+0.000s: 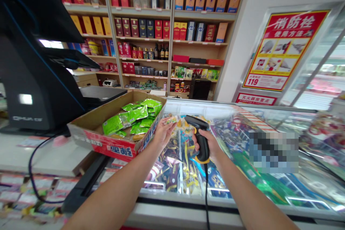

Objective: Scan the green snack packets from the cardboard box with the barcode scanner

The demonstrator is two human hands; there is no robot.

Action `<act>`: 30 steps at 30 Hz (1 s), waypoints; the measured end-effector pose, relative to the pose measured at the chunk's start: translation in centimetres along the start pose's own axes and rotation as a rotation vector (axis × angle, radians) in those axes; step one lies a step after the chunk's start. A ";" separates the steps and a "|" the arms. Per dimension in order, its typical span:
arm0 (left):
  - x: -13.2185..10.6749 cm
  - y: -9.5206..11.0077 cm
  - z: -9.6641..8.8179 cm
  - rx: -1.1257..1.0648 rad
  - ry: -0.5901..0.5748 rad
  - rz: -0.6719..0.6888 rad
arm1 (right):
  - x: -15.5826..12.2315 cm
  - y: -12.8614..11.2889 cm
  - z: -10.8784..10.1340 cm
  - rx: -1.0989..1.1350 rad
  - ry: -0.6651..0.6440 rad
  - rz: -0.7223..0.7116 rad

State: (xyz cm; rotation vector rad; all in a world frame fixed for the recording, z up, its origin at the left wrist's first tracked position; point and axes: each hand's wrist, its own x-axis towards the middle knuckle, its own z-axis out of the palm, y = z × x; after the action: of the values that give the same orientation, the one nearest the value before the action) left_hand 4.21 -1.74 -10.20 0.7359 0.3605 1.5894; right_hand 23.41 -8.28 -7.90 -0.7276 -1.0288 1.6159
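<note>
Barcode scanner (202,140) gripped in right hand (208,144), packet (170,120) pinched in left hand (164,133), poster (283,50) reads 119

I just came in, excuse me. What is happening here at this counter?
A person stands at a shop counter. Their left hand holds a small packet, and their right hand grips a black barcode scanner with a cord. Nearby is a cardboard box of green packets, beside a glass-topped freezer.
</note>
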 end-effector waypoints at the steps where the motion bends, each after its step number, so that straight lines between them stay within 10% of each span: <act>1: 0.0 0.0 0.0 0.005 -0.005 -0.003 | 0.0 0.0 -0.1 -0.006 -0.008 0.002; 13: -0.4 0.6 0.9 0.077 0.043 0.007 | 0.2 0.1 0.2 -0.027 0.003 -0.046; 24: 2.4 -0.5 2.8 0.754 0.385 0.295 | 1.1 -0.2 -0.7 0.085 0.171 -0.160; 30: 3.6 -2.2 5.3 1.124 0.375 0.267 | 1.2 -0.3 -0.6 0.106 0.209 -0.195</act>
State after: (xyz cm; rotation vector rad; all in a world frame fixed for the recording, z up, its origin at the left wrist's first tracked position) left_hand 9.26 1.14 -6.77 1.3529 1.5542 1.7087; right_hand 23.69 -6.91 -7.84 -0.6867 -0.8303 1.3835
